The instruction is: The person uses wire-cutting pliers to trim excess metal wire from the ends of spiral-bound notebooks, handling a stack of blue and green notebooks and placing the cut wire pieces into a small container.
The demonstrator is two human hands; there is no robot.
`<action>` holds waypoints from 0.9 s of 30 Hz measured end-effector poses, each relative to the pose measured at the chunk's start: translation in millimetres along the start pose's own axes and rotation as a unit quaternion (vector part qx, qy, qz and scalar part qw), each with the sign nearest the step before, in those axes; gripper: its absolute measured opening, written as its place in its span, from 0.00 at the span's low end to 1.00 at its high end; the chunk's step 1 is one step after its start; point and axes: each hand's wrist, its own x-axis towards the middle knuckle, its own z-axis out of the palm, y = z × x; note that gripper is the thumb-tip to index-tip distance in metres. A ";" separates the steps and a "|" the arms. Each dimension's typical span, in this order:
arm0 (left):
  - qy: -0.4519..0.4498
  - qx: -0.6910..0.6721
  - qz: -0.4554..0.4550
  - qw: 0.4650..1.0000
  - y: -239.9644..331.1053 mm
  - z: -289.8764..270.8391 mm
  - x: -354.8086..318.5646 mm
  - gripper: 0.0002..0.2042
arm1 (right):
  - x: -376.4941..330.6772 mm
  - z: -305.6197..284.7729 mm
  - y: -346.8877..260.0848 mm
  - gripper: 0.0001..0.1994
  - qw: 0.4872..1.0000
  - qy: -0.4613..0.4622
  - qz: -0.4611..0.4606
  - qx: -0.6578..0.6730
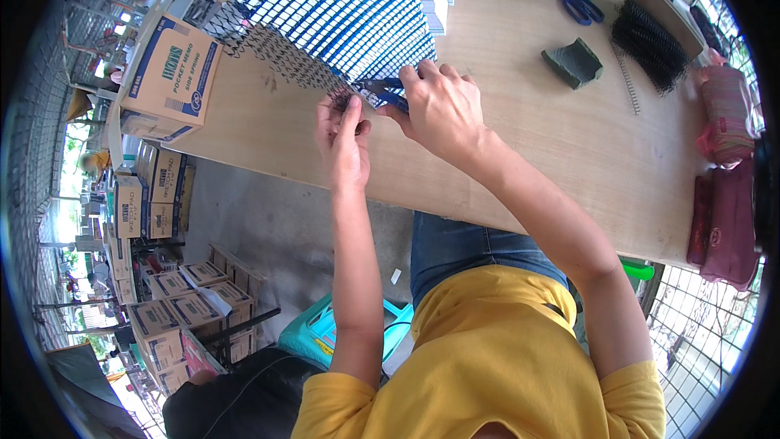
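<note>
Before me on the table leans a wide blue-and-white gridded stack (341, 8), with black spiral wire (284, 57) along its lower left side. My left hand (345, 134) is closed on the end of this black wire, pinching it near the stack's lower corner. In my right hand (445, 110) is a dark plier-like cutting tool with blue handles (393, 97); its jaws point left at the same corner, just above my left fingertips. Whether the jaws touch the wire I cannot tell.
A cardboard box (175, 73) stands at the table's left edge. At the right lie blue-handled scissors (579, 6), a dark green curved piece (574, 63), a bundle of black wire coils (650, 41) and a maroon pouch (731, 228). Several boxes (191, 305) are stacked at lower left.
</note>
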 end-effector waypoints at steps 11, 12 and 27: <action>0.070 0.189 0.172 0.964 -10.1 2.5 10.5 0.07 | -0.7 -10.7 3.4 0.23 0.999 -0.030 0.030 0.031; 0.067 0.190 0.172 0.964 -8.3 1.9 9.3 0.07 | -3.5 -11.5 3.3 0.24 1.000 0.000 0.014 0.017; 0.055 0.219 0.176 0.958 4.2 5.2 8.7 0.06 | 11.4 -16.1 -8.6 0.22 0.991 -0.106 0.037 0.066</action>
